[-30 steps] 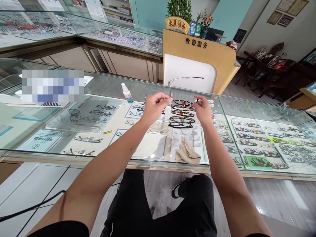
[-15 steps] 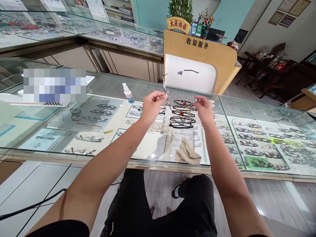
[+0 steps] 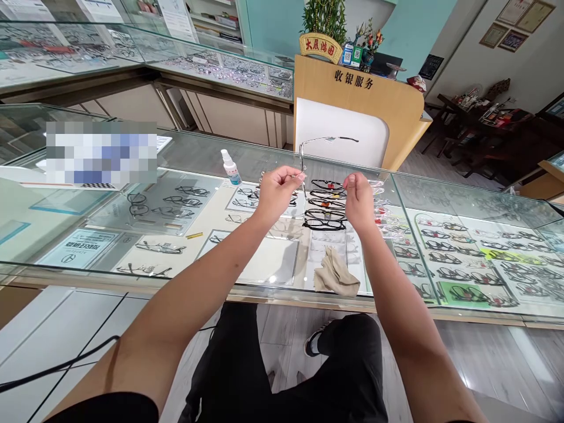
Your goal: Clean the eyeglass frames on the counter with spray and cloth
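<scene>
My left hand (image 3: 282,191) pinches a pair of thin metal-framed eyeglasses (image 3: 302,155) by the front. The frame stands on edge above the counter, and its upper temple arm stretches right to a dark tip. A small pale label hangs on that arm. My right hand (image 3: 359,202) is closed at the lower right of these glasses; whatever its fingers grip is hidden. Between and below the hands, several black-framed glasses (image 3: 325,224) lie in a column, some with red or yellow stickers. A beige cloth (image 3: 337,273) lies crumpled near the front edge of the glass counter (image 3: 264,289).
A white spray bottle (image 3: 231,169) stands left of my hands. More eyeglasses (image 3: 458,273) fill the display case to the right, and others (image 3: 161,247) lie at left. Behind the counter is a wooden cashier desk (image 3: 356,97) with a plant (image 3: 324,23).
The glasses have turned slightly, and their upper temple arm sits a little lower. My right hand has rolled so its fingertips and the dark bit between them no longer show.
</scene>
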The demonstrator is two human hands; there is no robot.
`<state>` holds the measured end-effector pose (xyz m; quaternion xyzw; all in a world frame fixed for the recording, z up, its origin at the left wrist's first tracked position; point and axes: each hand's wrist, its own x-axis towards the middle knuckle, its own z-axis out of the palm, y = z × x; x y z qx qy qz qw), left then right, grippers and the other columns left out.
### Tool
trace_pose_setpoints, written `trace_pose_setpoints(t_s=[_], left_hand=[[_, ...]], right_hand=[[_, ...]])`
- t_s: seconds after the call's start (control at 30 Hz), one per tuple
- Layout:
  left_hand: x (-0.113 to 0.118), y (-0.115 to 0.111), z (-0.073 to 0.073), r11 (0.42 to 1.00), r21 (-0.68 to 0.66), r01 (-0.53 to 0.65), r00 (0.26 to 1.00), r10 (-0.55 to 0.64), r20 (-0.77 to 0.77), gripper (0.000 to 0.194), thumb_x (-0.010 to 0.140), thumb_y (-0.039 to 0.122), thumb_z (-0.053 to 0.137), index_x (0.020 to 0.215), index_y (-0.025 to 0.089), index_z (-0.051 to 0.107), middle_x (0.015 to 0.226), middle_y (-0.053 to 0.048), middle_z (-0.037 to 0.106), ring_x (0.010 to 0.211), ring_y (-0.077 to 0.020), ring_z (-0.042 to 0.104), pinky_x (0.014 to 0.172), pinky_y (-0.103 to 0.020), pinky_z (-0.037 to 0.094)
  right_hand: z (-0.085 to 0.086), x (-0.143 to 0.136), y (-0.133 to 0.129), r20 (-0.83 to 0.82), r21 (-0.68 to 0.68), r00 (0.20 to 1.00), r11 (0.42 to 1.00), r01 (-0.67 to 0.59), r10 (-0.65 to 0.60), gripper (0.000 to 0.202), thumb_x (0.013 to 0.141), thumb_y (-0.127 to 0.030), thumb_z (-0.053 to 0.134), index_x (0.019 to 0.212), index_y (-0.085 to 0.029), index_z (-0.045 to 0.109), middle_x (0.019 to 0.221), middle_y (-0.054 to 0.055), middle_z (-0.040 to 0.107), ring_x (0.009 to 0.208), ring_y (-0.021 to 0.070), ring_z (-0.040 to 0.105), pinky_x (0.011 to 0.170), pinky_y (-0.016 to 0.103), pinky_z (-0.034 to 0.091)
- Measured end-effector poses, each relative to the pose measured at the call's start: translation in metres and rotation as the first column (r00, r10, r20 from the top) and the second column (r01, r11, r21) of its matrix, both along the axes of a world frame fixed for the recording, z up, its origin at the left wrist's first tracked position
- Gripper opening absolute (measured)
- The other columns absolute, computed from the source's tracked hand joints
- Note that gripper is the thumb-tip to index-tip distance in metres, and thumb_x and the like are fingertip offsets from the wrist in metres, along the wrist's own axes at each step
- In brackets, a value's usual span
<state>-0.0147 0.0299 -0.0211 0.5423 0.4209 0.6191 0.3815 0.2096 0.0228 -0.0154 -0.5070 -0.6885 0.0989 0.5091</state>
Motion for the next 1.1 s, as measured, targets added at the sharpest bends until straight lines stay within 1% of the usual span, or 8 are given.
trace_pose_setpoints(t_s=[0.13, 0.27, 0.33, 0.43, 0.5, 0.63, 0.93, 1.1], left_hand=[[0.002, -0.004, 0.000, 0.999, -0.001, 0.041, 0.999, -0.041, -0.029, 0.027, 0.082, 0.048, 0.087, 0.084, 0.022, 0.079, 0.060, 0.006, 0.033, 0.060, -0.0127, 0.030, 0.061, -0.030, 0.027], [0.005, -0.006, 0.000, 0.996, -0.005, 0.093, 0.994, -0.093, -0.048, 0.029, 0.081, 0.049, 0.088, 0.083, 0.022, 0.080, 0.060, 0.006, 0.034, 0.060, -0.0127, 0.030, 0.061, -0.030, 0.026], [0.005, -0.006, 0.000, 0.992, -0.010, 0.122, 0.991, -0.122, -0.055, 0.029, 0.079, 0.049, 0.089, 0.082, 0.022, 0.080, 0.060, 0.006, 0.034, 0.061, -0.0125, 0.029, 0.061, -0.030, 0.024], [0.005, -0.006, 0.000, 0.986, -0.023, 0.165, 0.984, -0.166, -0.063, 0.029, 0.078, 0.048, 0.090, 0.081, 0.021, 0.080, 0.061, 0.005, 0.036, 0.062, -0.0125, 0.030, 0.062, -0.031, 0.024], [0.006, -0.007, 0.001, 0.982, -0.022, 0.186, 0.980, -0.187, -0.063, 0.029, 0.078, 0.049, 0.090, 0.082, 0.022, 0.080, 0.061, 0.005, 0.036, 0.062, -0.0125, 0.031, 0.063, -0.031, 0.025], [0.006, -0.007, 0.001, 0.979, -0.024, 0.205, 0.976, -0.206, -0.075, 0.029, 0.078, 0.050, 0.091, 0.083, 0.023, 0.082, 0.061, 0.004, 0.038, 0.061, -0.0128, 0.033, 0.061, -0.031, 0.026], [0.008, -0.005, -0.001, 0.964, -0.070, 0.256, 0.966, -0.257, -0.011, 0.038, 0.072, 0.054, 0.099, 0.085, 0.021, 0.086, 0.083, -0.005, 0.074, 0.072, -0.0154, 0.054, 0.068, -0.032, 0.042], [0.008, -0.010, 0.000, 0.966, -0.029, 0.257, 0.962, -0.258, -0.088, 0.040, 0.081, 0.059, 0.091, 0.091, 0.021, 0.088, 0.088, -0.006, 0.077, 0.084, -0.0199, 0.063, 0.078, -0.034, 0.048]], right_hand=[[0.001, -0.007, -0.005, 0.155, -0.037, 0.986, 0.997, -0.064, 0.069, 0.066, 0.112, -0.077, 0.020, 0.073, -0.029, 0.042, 0.078, 0.006, 0.060, 0.083, 0.0280, 0.057, 0.087, 0.046, 0.048], [0.001, -0.012, -0.007, 0.193, -0.041, 0.973, 0.992, -0.121, 0.126, 0.068, 0.112, -0.076, 0.025, 0.069, -0.028, 0.044, 0.076, 0.006, 0.059, 0.080, 0.0265, 0.056, 0.087, 0.046, 0.049], [0.000, -0.013, -0.007, 0.192, -0.009, 0.969, 0.987, -0.159, 0.158, 0.058, 0.112, -0.072, 0.041, 0.078, -0.027, 0.058, 0.088, 0.008, 0.068, 0.090, 0.0279, 0.062, 0.095, 0.047, 0.052], [-0.003, -0.016, -0.008, 0.215, 0.017, 0.952, 0.974, -0.226, 0.217, 0.035, 0.102, -0.060, 0.070, 0.113, -0.027, 0.074, 0.122, 0.012, 0.077, 0.114, 0.0325, 0.067, 0.109, 0.052, 0.052], [-0.006, -0.018, -0.008, 0.231, 0.001, 0.942, 0.968, -0.251, 0.244, 0.040, 0.099, -0.052, 0.076, 0.129, -0.027, 0.074, 0.138, 0.013, 0.076, 0.124, 0.0348, 0.067, 0.115, 0.055, 0.051], [-0.010, -0.022, -0.008, 0.202, -0.022, 0.940, 0.961, -0.275, 0.273, 0.038, 0.103, -0.049, 0.071, 0.135, -0.029, 0.077, 0.147, 0.011, 0.076, 0.137, 0.0348, 0.067, 0.121, 0.056, 0.050], [-0.017, -0.022, -0.004, 0.161, 0.020, 0.938, 0.949, -0.316, 0.308, 0.029, 0.109, -0.045, 0.064, 0.121, -0.027, 0.082, 0.128, 0.011, 0.084, 0.124, 0.0326, 0.074, 0.114, 0.054, 0.054], [-0.021, -0.021, 0.000, 0.155, 0.084, 0.956, 0.961, -0.264, 0.249, 0.024, 0.108, -0.040, 0.064, 0.116, -0.027, 0.083, 0.123, 0.010, 0.085, 0.118, 0.0329, 0.075, 0.109, 0.054, 0.056]])
